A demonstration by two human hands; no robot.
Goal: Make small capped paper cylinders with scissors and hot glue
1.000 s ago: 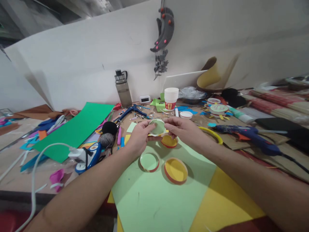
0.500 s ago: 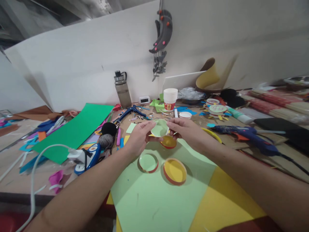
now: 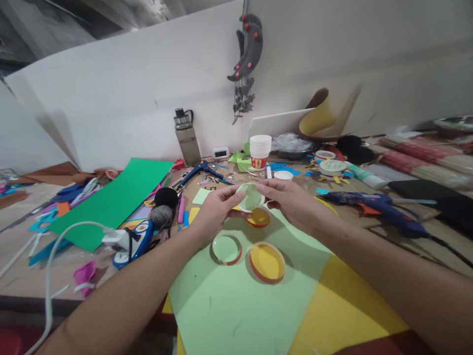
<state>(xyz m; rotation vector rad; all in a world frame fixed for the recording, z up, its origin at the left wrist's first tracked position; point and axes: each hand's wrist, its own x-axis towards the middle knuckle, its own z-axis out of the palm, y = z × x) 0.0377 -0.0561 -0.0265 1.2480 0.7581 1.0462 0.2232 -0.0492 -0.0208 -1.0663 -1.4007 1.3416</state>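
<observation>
Between my two hands I hold up a shallow round paper-cup base with a light green disc (image 3: pixel 251 197) inside its white rim. My left hand (image 3: pixel 221 207) grips its left edge, thumb on the face. My right hand (image 3: pixel 283 195) pinches the upper right edge. Just below is a yellow-lined cup base (image 3: pixel 258 218), partly hidden by the hands. Nearer me lie a cup base with a green inside (image 3: pixel 226 249) and a larger one with a yellow inside (image 3: pixel 267 262), both red on the outer wall. They rest on a light green sheet (image 3: pixel 229 305).
Yellow sheet (image 3: pixel 343 301) lies at front right. A blue glue gun (image 3: pixel 391 212) is on the right. Stacked paper cups (image 3: pixel 260 152), a water bottle (image 3: pixel 187 138) and a small clock (image 3: pixel 220 153) stand behind. At left are a green sheet (image 3: pixel 114 202) and a corded power strip (image 3: pixel 135 241).
The held cup base has shifted slightly right and turned a little. My left thumb now lies further over its green face. The cup bases on the sheet have stayed put.
</observation>
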